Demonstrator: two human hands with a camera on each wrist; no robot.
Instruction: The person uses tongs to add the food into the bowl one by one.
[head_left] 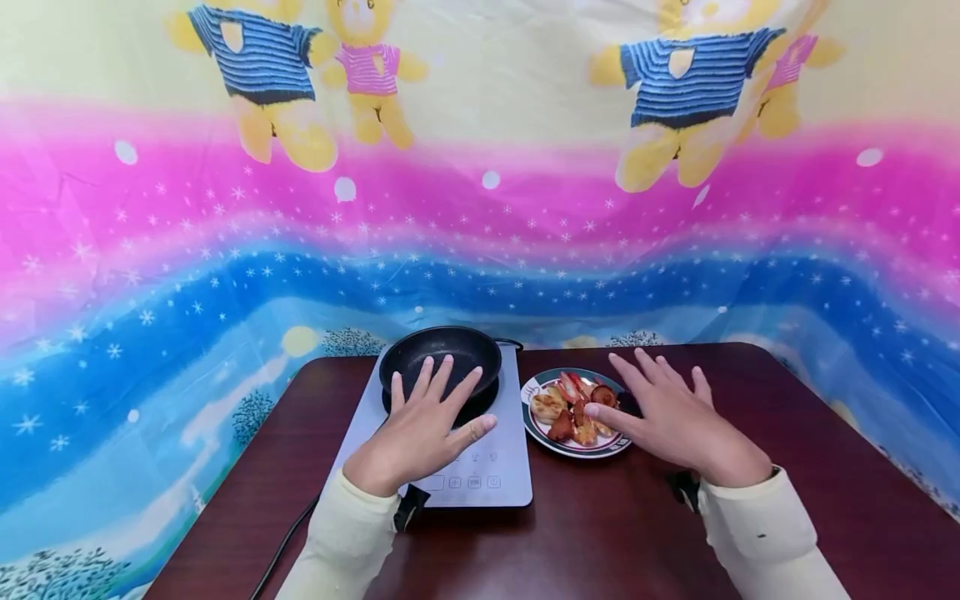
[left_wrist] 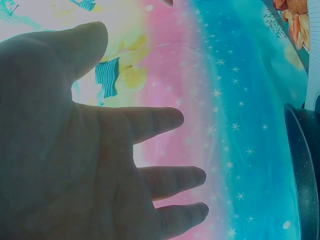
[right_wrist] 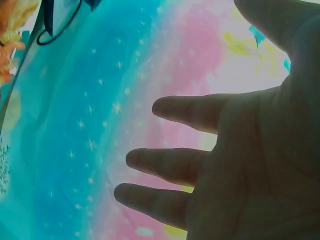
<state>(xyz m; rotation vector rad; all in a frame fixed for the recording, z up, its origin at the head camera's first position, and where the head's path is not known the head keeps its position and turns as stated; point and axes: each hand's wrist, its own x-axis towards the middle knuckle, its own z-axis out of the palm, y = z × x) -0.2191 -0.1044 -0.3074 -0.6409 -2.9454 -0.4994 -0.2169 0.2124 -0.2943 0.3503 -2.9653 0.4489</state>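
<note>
My left hand [head_left: 420, 425] is held out with fingers spread, overlapping the black frying pan [head_left: 450, 342] and the cooktop in the head view. Nothing is in its grasp. The pan sits on a flat silver induction cooktop [head_left: 513, 450] with touch buttons along its front. My right hand [head_left: 675, 417] is likewise spread and holds nothing, its thumb overlapping the right side of a plate [head_left: 536, 435]. On that plate lie several browned food pieces [head_left: 581, 429] and some reddish-white sticks [head_left: 572, 386]. Both wrist views show bare palms [left_wrist: 55, 150] with the fingers extended.
A dark reddish-brown table [head_left: 600, 533] carries everything. The cooktop's black cord [head_left: 285, 537] runs off at the left front. Behind the table hangs a colourful cloth [head_left: 525, 208] printed with bears and snowflakes. A black band [head_left: 410, 507] circles the left wrist.
</note>
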